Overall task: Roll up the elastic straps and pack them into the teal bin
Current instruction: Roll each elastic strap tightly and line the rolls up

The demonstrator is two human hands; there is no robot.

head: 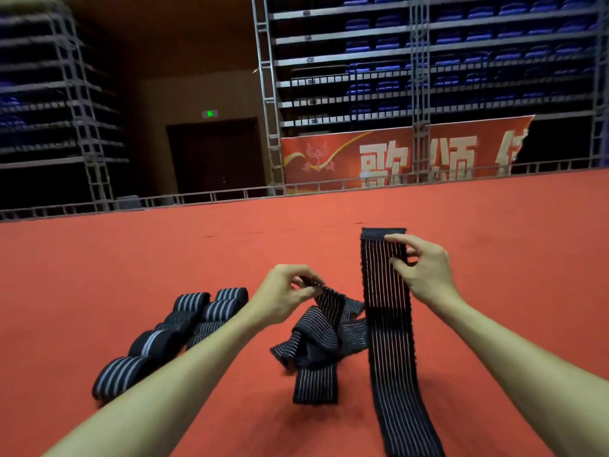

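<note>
A: Hands first.

B: Both are grasping. The right hand (425,268) pinches the flat strap (387,324) near its top end, fingers curled onto the right edge. The left hand (283,293) pinches one end of the crumpled strap (323,334), fingertips bunched tight.

A: What's the flat strap like?

B: It's a long, dark woven band with thin pale lines running lengthwise and slightly fuzzy edges. The top end is folded over into a plain dark tab. It's held up taut, then slopes down and off the bottom of the view.

A: And the crumpled one?

B: It has the same ribbed weave. It rises to the left fingers, and the rest lies twisted and heaped on the carpet (131,258) between the forearms. One flat end sticks out toward the camera. I can't tell whether it joins the flat strap.

A: Any finished pieces?

B: The rolled straps (171,328) are squat, oval coils, dark with broader grey stripes. They lie in two rough rows on the carpet, left of the left forearm, which partly covers them.

A: What about the ground and the background?

B: The carpet is red-orange with a short, matte pile. Beyond it is a red banner (395,153) with pale characters, torn at its right end. There are also grey metal racks (461,61) of blue folded items and a dark door (214,153).
</note>
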